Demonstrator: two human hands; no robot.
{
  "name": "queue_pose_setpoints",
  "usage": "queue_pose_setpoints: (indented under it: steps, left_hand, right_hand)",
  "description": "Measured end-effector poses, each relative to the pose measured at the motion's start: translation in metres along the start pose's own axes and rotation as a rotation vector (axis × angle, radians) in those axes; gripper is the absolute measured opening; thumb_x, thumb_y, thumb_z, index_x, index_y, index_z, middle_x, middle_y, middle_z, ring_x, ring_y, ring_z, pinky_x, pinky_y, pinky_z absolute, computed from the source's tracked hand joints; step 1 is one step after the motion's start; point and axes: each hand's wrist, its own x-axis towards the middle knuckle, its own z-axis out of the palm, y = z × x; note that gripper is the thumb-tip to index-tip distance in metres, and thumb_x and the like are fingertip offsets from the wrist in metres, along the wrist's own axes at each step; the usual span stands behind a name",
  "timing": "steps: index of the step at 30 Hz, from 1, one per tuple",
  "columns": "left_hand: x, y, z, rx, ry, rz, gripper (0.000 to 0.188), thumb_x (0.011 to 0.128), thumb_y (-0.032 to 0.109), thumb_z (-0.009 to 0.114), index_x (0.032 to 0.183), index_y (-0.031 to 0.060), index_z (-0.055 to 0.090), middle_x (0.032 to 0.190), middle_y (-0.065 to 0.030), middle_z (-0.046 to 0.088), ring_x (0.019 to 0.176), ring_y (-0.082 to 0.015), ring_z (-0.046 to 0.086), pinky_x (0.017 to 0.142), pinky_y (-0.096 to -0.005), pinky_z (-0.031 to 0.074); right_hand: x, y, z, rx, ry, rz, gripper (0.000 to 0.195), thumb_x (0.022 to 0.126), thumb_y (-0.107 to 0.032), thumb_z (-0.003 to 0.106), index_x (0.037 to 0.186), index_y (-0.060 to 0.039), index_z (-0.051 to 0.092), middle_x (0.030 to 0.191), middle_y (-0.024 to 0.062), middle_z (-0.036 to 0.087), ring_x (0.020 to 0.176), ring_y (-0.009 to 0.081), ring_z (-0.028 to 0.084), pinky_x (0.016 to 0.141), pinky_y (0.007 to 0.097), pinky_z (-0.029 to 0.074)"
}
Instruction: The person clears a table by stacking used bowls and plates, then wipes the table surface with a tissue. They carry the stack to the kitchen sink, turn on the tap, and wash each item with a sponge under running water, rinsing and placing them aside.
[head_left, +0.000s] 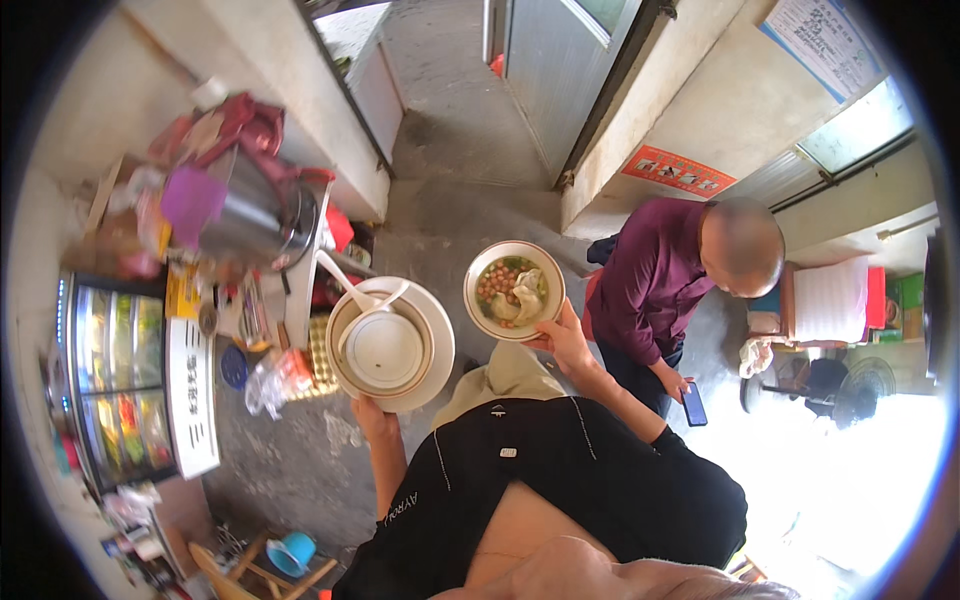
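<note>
My left hand (375, 424) grips the near rim of a stack of pale dishes, a wide plate (442, 330) with a bowl (425, 337) on it. Inside that bowl lie a smaller white bowl or dish (385, 350) and white spoons (351, 289), one handle jutting past the rim. To the right, my right hand (564, 337) holds a brown-rimmed bowl (471, 289) by its lower right edge. It contains broth with dumplings (529, 296), small brown beans or peanuts (495, 283) and green bits. The two hands are apart, both out in front of my body.
A person in a purple shirt (645, 277) stands close on the right, holding a phone (694, 406). At left are a cluttered table with a large metal pot (247, 214) and a glass-doored drinks fridge (124, 382). A doorway with an open door (555, 82) lies ahead; a wooden stool (251, 562) stands lower left.
</note>
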Motion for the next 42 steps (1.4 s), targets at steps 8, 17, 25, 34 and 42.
queue_pose_setpoints:
  steps: [8,17,25,34,42]
  left_hand:
    - [0.189,-0.009,0.178,-0.069,-0.131,-0.072,0.033,0.095,0.014,0.053,0.123,-0.0018,0.05,0.114,-0.0113,0.061,0.101,-0.0227,0.062,0.085,-0.036,0.053]
    - [0.348,-0.008,0.34,-0.112,-0.146,-0.106,0.03,0.093,0.012,0.053,0.12,-0.0033,0.053,0.11,-0.0108,0.063,0.096,-0.0212,0.064,0.082,-0.0342,0.053]
    - [0.489,0.02,0.492,-0.078,-0.153,-0.107,0.027,0.093,0.013,0.054,0.115,-0.0023,0.055,0.106,-0.0112,0.064,0.093,-0.02,0.064,0.08,-0.0329,0.053]
    - [0.655,0.043,0.622,-0.105,-0.102,0.036,0.029,0.093,0.016,0.055,0.115,-0.0022,0.056,0.103,-0.0081,0.065,0.091,-0.0167,0.064,0.079,-0.0299,0.051]
    - [0.819,0.031,0.705,-0.152,0.006,0.079,0.03,0.095,0.017,0.054,0.114,-0.0051,0.056,0.105,-0.008,0.065,0.09,-0.0162,0.063,0.079,-0.0305,0.051]
  right_hand:
    - [0.166,-0.07,-0.001,0.024,0.114,-0.006,0.059,0.081,0.009,0.047,0.135,-0.0087,0.032,0.124,0.0119,0.051,0.099,0.029,0.064,0.072,0.0394,0.061]
    - [0.368,-0.169,0.001,-0.018,0.093,0.033,0.057,0.079,0.009,0.045,0.132,-0.008,0.033,0.12,0.0144,0.053,0.092,0.026,0.066,0.066,0.0364,0.061]
    - [0.551,-0.277,0.035,-0.009,0.051,0.034,0.058,0.081,0.008,0.043,0.134,-0.0069,0.028,0.121,0.0174,0.052,0.094,0.0279,0.066,0.067,0.0364,0.061]
    - [0.761,-0.378,0.079,-0.023,0.012,0.044,0.055,0.08,0.007,0.044,0.132,-0.0038,0.03,0.119,0.0195,0.053,0.097,0.0321,0.064,0.074,0.0435,0.06]
    - [0.984,-0.442,0.113,0.007,-0.032,0.023,0.052,0.08,0.007,0.045,0.129,-0.0011,0.032,0.12,0.0208,0.052,0.099,0.0336,0.064,0.077,0.0457,0.059]
